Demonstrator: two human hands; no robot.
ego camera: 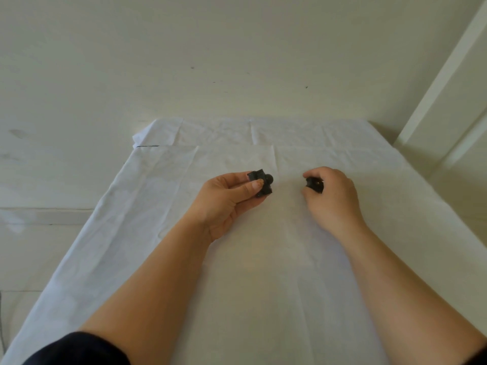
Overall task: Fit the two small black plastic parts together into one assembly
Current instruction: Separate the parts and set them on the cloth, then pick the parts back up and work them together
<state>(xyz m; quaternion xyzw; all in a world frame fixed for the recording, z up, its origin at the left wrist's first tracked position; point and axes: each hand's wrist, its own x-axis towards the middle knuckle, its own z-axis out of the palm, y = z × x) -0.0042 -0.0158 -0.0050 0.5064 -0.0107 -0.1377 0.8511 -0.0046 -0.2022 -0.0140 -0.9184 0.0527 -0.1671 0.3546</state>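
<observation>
My left hand (226, 201) holds a small black plastic part (261, 184) between thumb and fingers; it is blocky with a round ball end pointing right. My right hand (333, 196) is curled over a second small black part (314, 184), which peeks out at the fingertips, low over the cloth. The two parts are apart, with a gap of bare cloth between them. Most of the right-hand part is hidden by the fingers.
A white creased cloth (263, 272) covers the table. A pale wall (237, 61) rises behind the table's far edge. A white frame or post (448, 96) stands at the right. At the left the cloth's edge drops toward a pale floor (39, 180).
</observation>
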